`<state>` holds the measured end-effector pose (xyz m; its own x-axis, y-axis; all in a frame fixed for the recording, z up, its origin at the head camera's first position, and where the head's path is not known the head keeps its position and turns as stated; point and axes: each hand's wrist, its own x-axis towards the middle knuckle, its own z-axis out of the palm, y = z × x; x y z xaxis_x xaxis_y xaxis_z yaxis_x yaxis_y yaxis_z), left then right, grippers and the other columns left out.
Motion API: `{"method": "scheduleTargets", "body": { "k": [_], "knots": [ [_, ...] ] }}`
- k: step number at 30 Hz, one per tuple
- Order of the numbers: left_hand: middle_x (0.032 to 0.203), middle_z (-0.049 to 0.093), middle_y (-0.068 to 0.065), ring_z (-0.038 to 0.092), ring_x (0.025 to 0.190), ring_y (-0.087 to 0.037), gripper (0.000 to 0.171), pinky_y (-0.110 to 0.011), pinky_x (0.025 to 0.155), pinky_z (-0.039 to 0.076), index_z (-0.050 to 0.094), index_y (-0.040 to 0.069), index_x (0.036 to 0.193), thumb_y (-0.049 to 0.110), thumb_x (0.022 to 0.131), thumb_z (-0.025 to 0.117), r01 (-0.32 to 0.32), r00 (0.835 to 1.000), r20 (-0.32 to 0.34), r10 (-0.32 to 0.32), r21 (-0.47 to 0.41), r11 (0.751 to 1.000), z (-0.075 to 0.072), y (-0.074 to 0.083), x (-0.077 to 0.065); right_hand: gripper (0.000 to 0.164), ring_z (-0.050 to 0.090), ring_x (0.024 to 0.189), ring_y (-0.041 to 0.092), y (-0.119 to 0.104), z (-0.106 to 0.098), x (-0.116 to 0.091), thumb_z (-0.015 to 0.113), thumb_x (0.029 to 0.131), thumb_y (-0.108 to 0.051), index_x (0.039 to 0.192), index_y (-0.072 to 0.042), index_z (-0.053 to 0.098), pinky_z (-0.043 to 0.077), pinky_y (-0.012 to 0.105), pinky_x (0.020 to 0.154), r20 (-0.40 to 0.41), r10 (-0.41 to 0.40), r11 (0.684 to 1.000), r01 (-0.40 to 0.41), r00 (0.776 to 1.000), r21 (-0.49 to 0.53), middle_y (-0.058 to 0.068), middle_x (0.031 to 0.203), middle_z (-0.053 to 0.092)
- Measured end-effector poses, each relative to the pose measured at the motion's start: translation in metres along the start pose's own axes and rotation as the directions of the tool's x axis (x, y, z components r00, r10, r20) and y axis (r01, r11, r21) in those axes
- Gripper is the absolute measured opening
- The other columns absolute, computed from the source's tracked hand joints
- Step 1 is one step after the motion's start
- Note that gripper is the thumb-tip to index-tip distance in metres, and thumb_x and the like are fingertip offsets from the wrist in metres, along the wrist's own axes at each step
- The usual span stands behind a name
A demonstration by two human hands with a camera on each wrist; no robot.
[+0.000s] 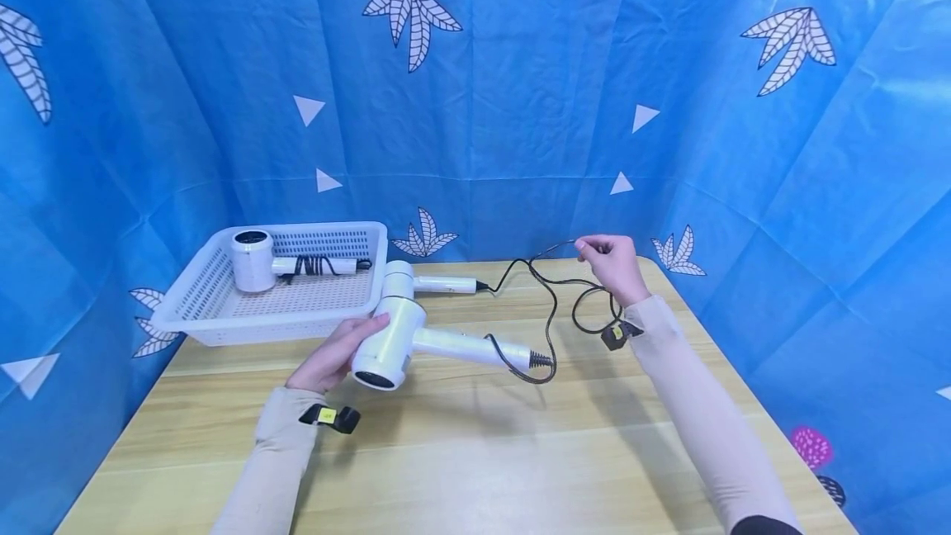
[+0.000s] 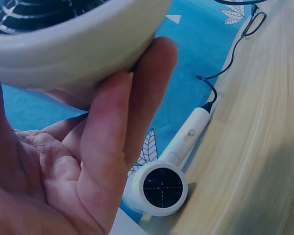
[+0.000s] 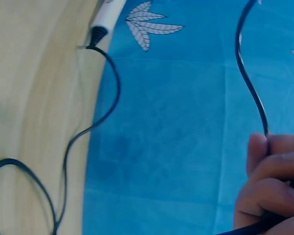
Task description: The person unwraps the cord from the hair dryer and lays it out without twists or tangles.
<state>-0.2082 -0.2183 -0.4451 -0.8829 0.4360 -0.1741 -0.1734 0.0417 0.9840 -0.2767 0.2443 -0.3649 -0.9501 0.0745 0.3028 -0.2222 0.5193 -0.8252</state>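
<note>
Over the table, my left hand [image 1: 338,356] grips a white hair dryer [image 1: 392,341] by its round head, thumb on the near side. Its handle points right, and a black cord [image 1: 555,312] loops from the handle's end. My right hand [image 1: 615,267] pinches a stretch of black cord between thumb and fingertips, raised near the table's far edge. In the right wrist view, that cord [image 3: 250,83] runs upward from the fingers. A second white hair dryer [image 1: 446,284] lies behind the held one, its cord trailing right. The two cords cross, partly hiding which runs where.
At the back left stands a white perforated plastic basket [image 1: 275,327]. Inside lies another white hair dryer [image 1: 254,264], its cord wound round the handle. A loop of cord [image 1: 587,329] lies below my right hand. Blue patterned curtain [image 1: 520,122] surrounds the wooden table [image 1: 475,469].
</note>
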Motion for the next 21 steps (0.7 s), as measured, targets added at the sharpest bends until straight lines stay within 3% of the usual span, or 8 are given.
{"method": "scheduleTargets", "body": {
  "k": [5,10,14,21],
  "knots": [
    [0.095,0.078,0.001,0.075,0.087,-0.014,0.044,-0.030,0.079,0.062,0.063,0.002,0.122,0.041,0.109,0.047,-0.010,0.999,0.033,0.010,0.009,1.000,-0.001,-0.002,0.001,0.032,0.054,0.067,0.008,-0.015,-0.008,0.007,0.069,0.101,-0.028,0.118,-0.003,0.076,0.039,0.019,0.055,-0.151,-0.030,0.999,0.036,0.988,0.036,0.004,0.087,0.077],
    [0.093,0.077,0.001,0.075,0.086,-0.014,0.047,-0.030,0.077,0.062,0.065,0.000,0.121,0.043,0.107,0.051,0.008,1.000,0.013,-0.009,0.051,0.999,0.000,-0.003,0.002,0.031,0.051,0.059,0.005,-0.037,-0.024,0.011,0.072,0.099,-0.023,0.116,0.003,0.075,0.038,0.016,0.051,-0.266,-0.047,0.984,0.091,0.963,0.156,-0.014,0.073,0.071],
    [0.093,0.078,0.000,0.075,0.086,-0.015,0.054,-0.030,0.077,0.062,0.064,-0.002,0.124,0.047,0.105,0.054,0.047,0.998,-0.032,-0.045,0.084,0.995,0.003,-0.004,0.004,0.028,0.050,0.051,0.003,-0.057,-0.045,0.011,0.074,0.097,-0.016,0.114,0.006,0.075,0.039,0.015,0.045,-0.337,-0.048,0.944,0.153,0.940,0.291,-0.013,0.069,0.072],
    [0.091,0.077,0.001,0.073,0.085,-0.014,0.056,-0.028,0.075,0.060,0.066,-0.002,0.124,0.049,0.103,0.058,0.088,0.993,-0.095,-0.077,0.122,0.989,0.006,-0.008,0.006,0.022,0.047,0.046,0.007,-0.077,-0.088,0.008,0.078,0.092,-0.014,0.110,-0.001,0.079,0.035,0.016,0.040,-0.433,0.013,0.855,0.215,0.901,0.472,-0.003,0.073,0.075]
  ]
}}
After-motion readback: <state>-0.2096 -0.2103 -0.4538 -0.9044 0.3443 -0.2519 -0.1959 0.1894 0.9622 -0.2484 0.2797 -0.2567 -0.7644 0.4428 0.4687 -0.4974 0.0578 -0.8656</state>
